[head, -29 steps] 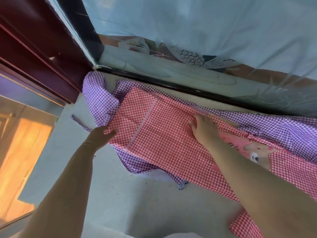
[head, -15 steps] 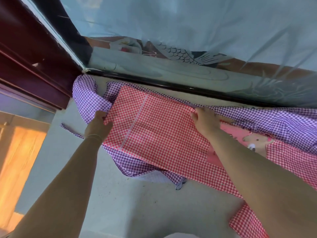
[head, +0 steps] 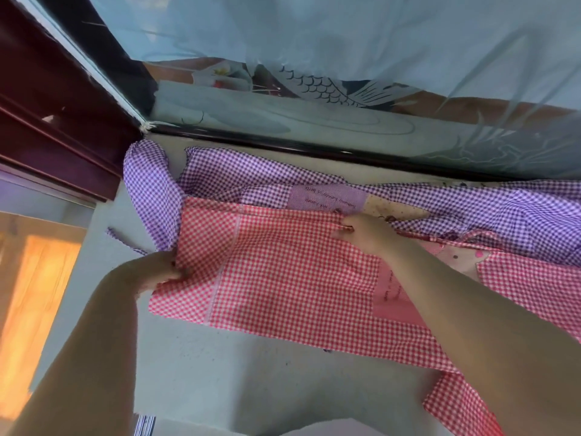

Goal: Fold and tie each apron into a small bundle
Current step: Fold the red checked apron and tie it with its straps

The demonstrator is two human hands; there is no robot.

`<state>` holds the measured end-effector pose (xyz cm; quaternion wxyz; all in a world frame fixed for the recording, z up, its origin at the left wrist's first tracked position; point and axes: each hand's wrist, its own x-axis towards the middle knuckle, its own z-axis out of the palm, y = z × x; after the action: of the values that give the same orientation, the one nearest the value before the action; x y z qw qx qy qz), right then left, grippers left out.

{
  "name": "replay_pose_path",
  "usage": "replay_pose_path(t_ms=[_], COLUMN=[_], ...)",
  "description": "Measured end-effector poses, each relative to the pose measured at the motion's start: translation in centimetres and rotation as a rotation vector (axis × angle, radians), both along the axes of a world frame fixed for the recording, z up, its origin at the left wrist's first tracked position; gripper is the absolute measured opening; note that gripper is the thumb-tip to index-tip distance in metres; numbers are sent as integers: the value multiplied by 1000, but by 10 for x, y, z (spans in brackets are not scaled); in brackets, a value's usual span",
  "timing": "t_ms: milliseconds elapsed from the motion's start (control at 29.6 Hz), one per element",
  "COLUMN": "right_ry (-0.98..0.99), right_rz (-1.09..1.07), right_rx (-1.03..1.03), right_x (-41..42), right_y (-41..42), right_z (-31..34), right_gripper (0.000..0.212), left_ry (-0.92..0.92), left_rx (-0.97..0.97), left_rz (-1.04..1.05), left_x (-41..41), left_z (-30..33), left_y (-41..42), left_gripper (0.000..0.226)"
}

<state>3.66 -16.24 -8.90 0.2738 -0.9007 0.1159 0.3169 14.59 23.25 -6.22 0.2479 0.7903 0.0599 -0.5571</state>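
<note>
Head view: left hand [head: 158,272] is pinching the left edge of the red gingham apron [head: 283,275]; right hand [head: 366,232] is gripping its far edge. Red apron is lying over the purple gingham apron [head: 471,209], along the grey surface's [head: 220,372] far edge.

Both forearms are bare from the frame's lower edge to the wrists, with no sleeves in sight. The left hand [head: 157,272] and right hand [head: 366,232] wear no gloves; dark red polish shows on the fingernails of both hands
</note>
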Motion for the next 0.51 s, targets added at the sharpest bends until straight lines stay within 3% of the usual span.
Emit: replay_pose_path(t_ms=[101,270,304,371,439,506], right_ry=[-225,-201,-160,22,204,247], right_rz=[58,-59,-51,34,190,260], right_rx=[-259,-158,-118,-42,-29,-54], right_x=[-6,-4,-3,0,2,1], right_y=[8,14,14,15,22,30], right_z=[-16,-17,-13,-6,-1,-1], right_gripper=[34,35,35,35,39,35], left_ry=[-118,-513,-477,-230,-13,88], left_rx=[-167,-168,-167,-163,-105,-95], left_rz=[309,401,360,251,113,94], left_x=[-5,-11,-13,-21,-30,-35], left_z=[2,18,23,34,39,37], left_y=[-2,-34,-31,-15,7,21], left_gripper=[74,41,36,35,55,67])
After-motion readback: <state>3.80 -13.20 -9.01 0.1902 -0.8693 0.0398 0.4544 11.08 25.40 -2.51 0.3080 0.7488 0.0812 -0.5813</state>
